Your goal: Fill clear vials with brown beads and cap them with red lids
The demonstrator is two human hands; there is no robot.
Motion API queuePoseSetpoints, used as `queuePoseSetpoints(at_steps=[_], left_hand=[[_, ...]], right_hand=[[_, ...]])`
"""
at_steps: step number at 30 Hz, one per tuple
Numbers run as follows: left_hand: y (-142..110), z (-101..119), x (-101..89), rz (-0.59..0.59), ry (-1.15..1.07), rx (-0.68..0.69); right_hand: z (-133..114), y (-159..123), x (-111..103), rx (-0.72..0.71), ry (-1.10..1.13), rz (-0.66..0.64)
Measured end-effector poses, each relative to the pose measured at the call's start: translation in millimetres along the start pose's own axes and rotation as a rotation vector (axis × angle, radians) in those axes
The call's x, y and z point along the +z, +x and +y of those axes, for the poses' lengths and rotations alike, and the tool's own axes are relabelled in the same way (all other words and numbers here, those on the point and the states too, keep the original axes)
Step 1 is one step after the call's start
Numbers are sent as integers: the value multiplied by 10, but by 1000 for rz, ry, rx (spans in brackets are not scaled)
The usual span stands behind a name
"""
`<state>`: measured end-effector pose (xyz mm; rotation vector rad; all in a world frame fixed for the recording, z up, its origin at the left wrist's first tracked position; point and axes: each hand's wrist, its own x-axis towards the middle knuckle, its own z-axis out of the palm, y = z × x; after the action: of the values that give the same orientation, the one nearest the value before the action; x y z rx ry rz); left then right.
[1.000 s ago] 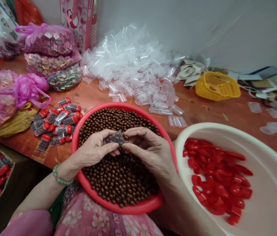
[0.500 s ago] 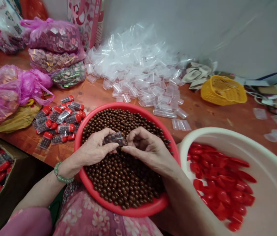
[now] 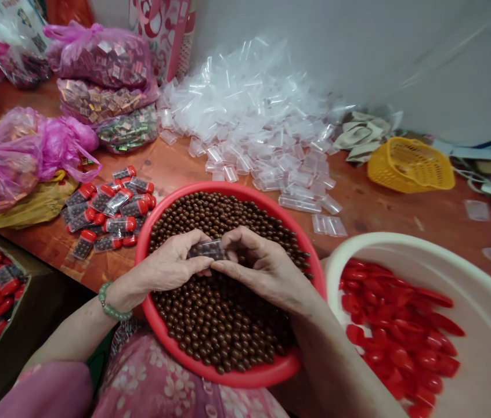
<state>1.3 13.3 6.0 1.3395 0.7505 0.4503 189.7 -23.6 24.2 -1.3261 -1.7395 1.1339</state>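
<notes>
Pinching a clear plastic tube between our left hand and right hand, fingers closed on it, we hold it just above the red basin; capped tubes lie finished beside it; many brown beads, red caps in a white basin and empty tubes remain.

Since a moment ago, the clear tube of brown balls has levelled out, and the right hand has closed in against its end.
</notes>
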Motion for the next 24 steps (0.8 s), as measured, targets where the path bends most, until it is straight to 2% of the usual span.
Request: queuePoseSetpoints(at_steps=[6,11,14,16,20,22,24], left_hand=[[20,25,-5,25,-37,-22],[20,43,-11,21,-87,-18],[22,51,-17,68,-98,-16],[25,61,-19,101,-192,-38],[-6,121,4,117,-372,-27],[-57,177,40,124,-367,11],[-122,235,86,117,-365,55]], right_hand=[[12,-3,-19,-28,-75,-87],[12,-48,-34,-44,-97,-63],[14,-100,-55,-18,-117,25],[1,-146,-77,24,-154,51],[-65,-357,-257,37,-364,-62],[-50,-571,-473,15,-468,39],[56,-847,-755,73,-573,263]])
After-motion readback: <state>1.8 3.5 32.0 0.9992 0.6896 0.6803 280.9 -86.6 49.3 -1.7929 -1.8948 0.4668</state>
